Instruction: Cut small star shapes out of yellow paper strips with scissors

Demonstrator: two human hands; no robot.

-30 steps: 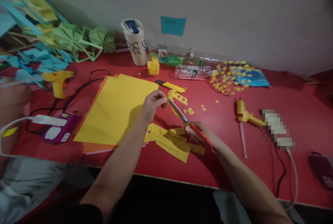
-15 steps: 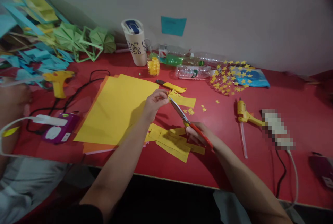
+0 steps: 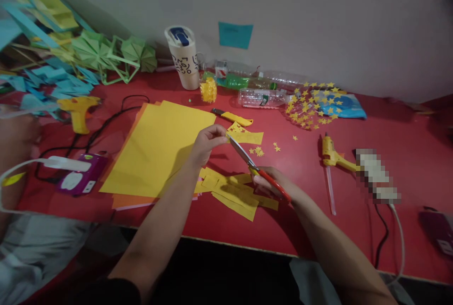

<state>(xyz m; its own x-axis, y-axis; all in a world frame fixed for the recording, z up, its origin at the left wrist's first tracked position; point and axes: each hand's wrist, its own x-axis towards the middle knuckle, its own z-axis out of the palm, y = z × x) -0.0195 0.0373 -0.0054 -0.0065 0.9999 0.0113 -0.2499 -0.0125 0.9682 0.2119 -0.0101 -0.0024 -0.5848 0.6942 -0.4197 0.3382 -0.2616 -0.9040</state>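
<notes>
Above the table (image 3: 305, 165), the left grip (image 3: 208, 144) pinches a strip (image 3: 252, 138) while the right grip (image 3: 281, 180) holds scissors (image 3: 264, 173), best worked in short snips.

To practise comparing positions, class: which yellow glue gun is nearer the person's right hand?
The glue gun right of the scissors; the other glue gun is left of the large yellow sheet.

L fingers (image 3: 216, 130) pinched at tips, R fingers (image 3: 262, 181) curled, both forearms (image 3: 164, 220) angled fwd & inward
</notes>
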